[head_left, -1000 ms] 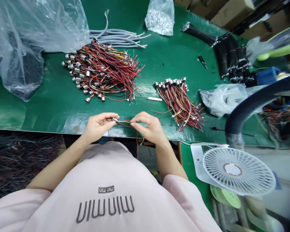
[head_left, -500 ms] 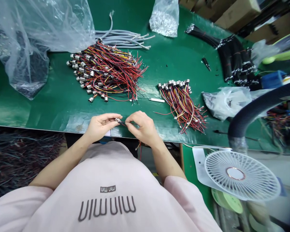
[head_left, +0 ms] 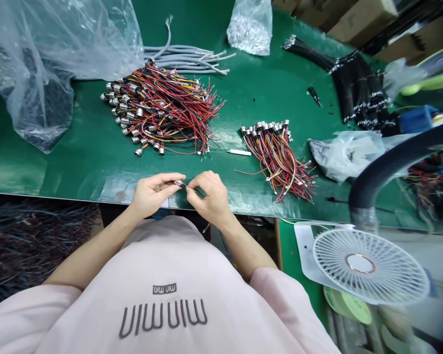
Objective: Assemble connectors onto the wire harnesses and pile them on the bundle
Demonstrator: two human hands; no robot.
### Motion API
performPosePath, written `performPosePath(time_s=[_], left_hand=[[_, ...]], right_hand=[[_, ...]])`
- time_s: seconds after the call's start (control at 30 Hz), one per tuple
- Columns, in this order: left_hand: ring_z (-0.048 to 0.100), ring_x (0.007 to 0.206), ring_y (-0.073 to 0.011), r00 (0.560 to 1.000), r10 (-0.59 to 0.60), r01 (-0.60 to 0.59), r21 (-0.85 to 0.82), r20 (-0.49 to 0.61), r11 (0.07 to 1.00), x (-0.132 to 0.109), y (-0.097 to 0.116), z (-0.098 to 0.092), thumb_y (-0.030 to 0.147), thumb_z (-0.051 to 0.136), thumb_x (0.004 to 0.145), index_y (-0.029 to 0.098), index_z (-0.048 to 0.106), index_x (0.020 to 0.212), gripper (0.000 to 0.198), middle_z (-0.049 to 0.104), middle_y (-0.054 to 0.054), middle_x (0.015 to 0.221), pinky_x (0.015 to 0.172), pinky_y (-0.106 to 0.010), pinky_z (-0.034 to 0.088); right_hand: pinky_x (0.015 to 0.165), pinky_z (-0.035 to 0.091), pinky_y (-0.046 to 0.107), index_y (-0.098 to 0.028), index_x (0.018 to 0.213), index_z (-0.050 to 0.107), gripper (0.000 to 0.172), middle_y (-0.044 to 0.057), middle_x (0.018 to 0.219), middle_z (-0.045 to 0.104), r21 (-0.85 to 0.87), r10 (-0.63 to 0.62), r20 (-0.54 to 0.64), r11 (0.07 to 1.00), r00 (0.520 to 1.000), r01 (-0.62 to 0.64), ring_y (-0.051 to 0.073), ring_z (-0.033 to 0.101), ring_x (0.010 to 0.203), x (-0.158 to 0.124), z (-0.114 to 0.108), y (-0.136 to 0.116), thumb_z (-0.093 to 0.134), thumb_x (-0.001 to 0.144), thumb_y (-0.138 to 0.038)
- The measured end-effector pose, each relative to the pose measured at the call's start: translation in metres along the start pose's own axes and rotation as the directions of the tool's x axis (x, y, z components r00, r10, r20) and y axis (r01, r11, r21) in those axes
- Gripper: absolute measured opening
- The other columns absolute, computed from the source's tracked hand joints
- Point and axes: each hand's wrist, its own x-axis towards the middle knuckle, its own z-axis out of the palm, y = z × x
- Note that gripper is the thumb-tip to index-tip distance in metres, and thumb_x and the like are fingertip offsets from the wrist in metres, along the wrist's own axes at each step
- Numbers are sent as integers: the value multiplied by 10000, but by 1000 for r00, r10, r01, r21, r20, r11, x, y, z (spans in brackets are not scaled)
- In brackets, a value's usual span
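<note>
My left hand (head_left: 153, 193) pinches the small metal connector (head_left: 177, 184) of a wire harness at the front edge of the green table (head_left: 81, 157). Close beside it, my right hand (head_left: 209, 196) is pinched on the same harness's wires just behind the connector, and the loose wire ends hang below the table edge. A large heap of red, yellow and black wire harnesses (head_left: 162, 105) with metal connectors lies beyond my hands. To the right lies a smaller, neater bundle of harnesses (head_left: 276, 152).
A big clear plastic bag (head_left: 47, 54) covers the table's left. Grey cables (head_left: 184, 54), a small bag of parts (head_left: 250, 27) and black cable bundles (head_left: 354, 83) lie at the back. A white fan (head_left: 369, 265) and a black hose (head_left: 387, 162) stand at right.
My right hand has slid left along the wires toward the connector, so the two hands are now almost touching. The left hand has stayed in place.
</note>
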Motion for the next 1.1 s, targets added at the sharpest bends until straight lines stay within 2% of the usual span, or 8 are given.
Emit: performPosePath(time_s=[0.1, 0.3, 0.43, 0.57, 0.73, 0.97, 1.1], left_hand=[[725, 811, -185, 1000, -5, 5, 21, 8, 1000, 0, -1, 0, 310, 788, 708, 179, 777, 939, 266, 780, -74, 931, 777, -287, 596], [717, 831, -187, 999, -32, 32, 13, 12, 999, 3, 0, -2, 308, 793, 706, 179, 774, 958, 284, 775, -80, 955, 813, -301, 581], [714, 901, -200, 999, -33, 34, -54, 25, 998, 5, -1, -5, 310, 794, 708, 176, 767, 896, 232, 765, -90, 1005, 872, -326, 573], [717, 868, -177, 998, -46, 50, -101, 48, 994, 6, -3, -7, 278, 786, 727, 182, 760, 903, 203, 765, -84, 1006, 846, -304, 582], [715, 822, -153, 997, -56, 62, -106, 57, 992, 7, -3, -7, 244, 775, 741, 184, 761, 943, 211, 767, -74, 974, 815, -275, 587], [718, 815, -161, 995, -86, 92, -134, 48, 987, 7, -4, -7, 259, 793, 720, 180, 759, 935, 232, 766, -76, 975, 818, -297, 597], [721, 817, -163, 995, -84, 90, -147, 44, 985, 7, -4, -7, 261, 796, 717, 182, 757, 933, 233, 766, -73, 978, 821, -302, 601]], right_hand=[[704, 375, 324, -214, 710, 553, 157, 16, 726, 638, -6, 5, 26, 1000, 1000, -4, 168, 545, 732, 0, 1, 1, 532, 855, -157], [719, 379, 337, -209, 741, 592, 173, 33, 764, 670, -60, -87, 10, 994, 996, 87, 175, 553, 749, 3, 3, 1, 513, 891, -174], [747, 402, 345, -214, 771, 617, 157, 33, 793, 669, 45, -110, 97, 993, 989, 106, 173, 578, 779, 4, -12, 3, 526, 899, -203], [729, 419, 342, -214, 778, 613, 154, 33, 785, 650, 114, -60, 80, 992, 995, 50, 171, 582, 767, 4, -30, 8, 511, 886, -173], [677, 394, 338, -205, 783, 636, 168, 34, 750, 647, 19, -126, 165, 992, 978, 125, 172, 559, 720, -1, -33, 10, 515, 896, -174], [675, 380, 331, -206, 843, 657, 126, 46, 821, 683, -111, -89, 191, 987, 978, 112, 179, 579, 759, -2, -24, 11, 557, 912, -243], [666, 369, 338, -210, 859, 652, 123, 47, 837, 708, -156, -117, 115, 979, 986, 134, 179, 585, 746, -3, -22, 7, 551, 925, -234]])
